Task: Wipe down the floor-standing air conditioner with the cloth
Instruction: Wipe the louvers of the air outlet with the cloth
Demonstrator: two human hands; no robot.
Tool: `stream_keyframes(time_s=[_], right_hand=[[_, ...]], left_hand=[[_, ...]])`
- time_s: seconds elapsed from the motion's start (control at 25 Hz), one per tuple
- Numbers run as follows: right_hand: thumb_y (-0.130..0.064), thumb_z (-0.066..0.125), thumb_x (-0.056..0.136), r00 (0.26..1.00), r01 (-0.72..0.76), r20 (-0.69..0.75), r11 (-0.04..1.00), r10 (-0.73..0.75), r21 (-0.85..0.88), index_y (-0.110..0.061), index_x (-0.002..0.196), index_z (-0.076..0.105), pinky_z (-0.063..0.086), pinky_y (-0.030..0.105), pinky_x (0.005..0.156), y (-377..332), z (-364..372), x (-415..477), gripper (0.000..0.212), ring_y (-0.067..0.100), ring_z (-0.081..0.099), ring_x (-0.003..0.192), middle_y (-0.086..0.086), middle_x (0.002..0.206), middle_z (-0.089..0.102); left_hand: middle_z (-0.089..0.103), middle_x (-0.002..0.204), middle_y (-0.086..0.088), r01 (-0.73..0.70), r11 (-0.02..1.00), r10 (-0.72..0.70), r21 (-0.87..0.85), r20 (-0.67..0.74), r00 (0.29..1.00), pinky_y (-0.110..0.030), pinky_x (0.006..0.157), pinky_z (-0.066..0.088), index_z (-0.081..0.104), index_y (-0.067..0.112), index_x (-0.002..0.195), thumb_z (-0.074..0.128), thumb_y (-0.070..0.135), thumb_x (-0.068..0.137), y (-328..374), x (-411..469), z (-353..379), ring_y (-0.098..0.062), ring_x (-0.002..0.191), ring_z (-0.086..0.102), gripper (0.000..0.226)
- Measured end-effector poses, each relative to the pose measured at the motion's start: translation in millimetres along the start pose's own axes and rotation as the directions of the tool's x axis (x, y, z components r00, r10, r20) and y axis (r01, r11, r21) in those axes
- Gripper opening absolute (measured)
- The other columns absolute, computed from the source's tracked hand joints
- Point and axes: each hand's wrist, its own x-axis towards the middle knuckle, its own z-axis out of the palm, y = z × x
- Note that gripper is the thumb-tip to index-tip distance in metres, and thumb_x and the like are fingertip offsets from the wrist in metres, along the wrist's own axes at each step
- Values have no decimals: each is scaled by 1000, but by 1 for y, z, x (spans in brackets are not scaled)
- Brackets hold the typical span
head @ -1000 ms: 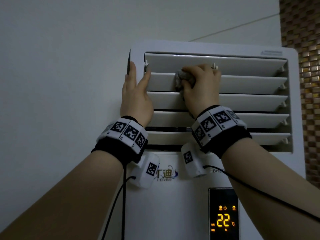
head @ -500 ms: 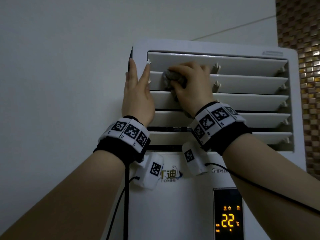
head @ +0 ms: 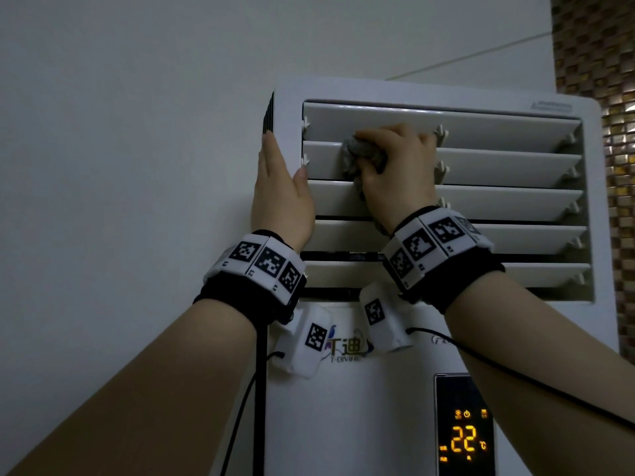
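The white floor-standing air conditioner [head: 395,389] fills the centre and right, with several horizontal louvres [head: 508,166] at its top. My right hand [head: 398,173] grips a bunched grey cloth [head: 357,156] and presses it on the left part of the second louvre. My left hand [head: 280,197] lies flat against the unit's upper left corner, fingers along the side edge, thumb on the front frame. Both wrists wear black bands with white marker tags.
A lit display [head: 464,438] on the unit's lower front reads 22. A plain grey wall [head: 120,149] lies to the left. A brown mosaic tile strip [head: 598,46] runs down the right edge. Black cables [head: 240,413] hang from both wrists.
My right hand has slid the cloth leftward along the second louvre, toward my left hand. My left hand has stayed on the unit's corner.
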Motion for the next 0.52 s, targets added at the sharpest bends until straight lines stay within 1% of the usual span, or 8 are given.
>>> stream_keyframes(time_s=[0.16, 0.24, 0.36, 0.52], right_hand=[[-17, 57, 90, 981, 164, 95, 985, -168, 53, -22, 122, 61, 22, 17, 88, -13, 6, 1, 33, 28, 40, 114, 2, 124, 57], [-15, 57, 89, 981, 165, 90, 985, -169, 54, -22, 122, 62, 22, 16, 88, -8, 2, 2, 34, 29, 40, 115, 2, 123, 57], [-15, 56, 90, 994, 96, 47, 995, -98, 28, -23, 121, 62, 21, 15, 84, -6, 2, 1, 33, 28, 40, 114, 2, 122, 58], [-20, 59, 90, 972, 199, 111, 977, -206, 74, -23, 121, 62, 24, 19, 90, -18, 8, 1, 31, 27, 39, 116, 0, 124, 58]], left_hand=[[7, 160, -4, -2, 1000, 2, -6, -3, 1000, -7, 100, 4, 2, 13, 152, 36, 22, 102, -1, 0, 1, -14, 145, 9, 61], [7, 160, -3, 2, 1000, -2, -9, -8, 1000, -9, 102, 6, 2, 13, 152, 36, 22, 102, 0, 0, 1, -14, 145, 10, 60], [7, 160, -3, -8, 1000, 8, -11, -10, 1000, -8, 101, 5, 2, 13, 152, 35, 22, 102, 0, 0, 1, -14, 145, 10, 60], [7, 160, -3, -6, 1000, 6, -7, -7, 1000, -6, 98, 5, 2, 13, 152, 36, 21, 102, 0, 0, 2, -14, 145, 11, 61]])
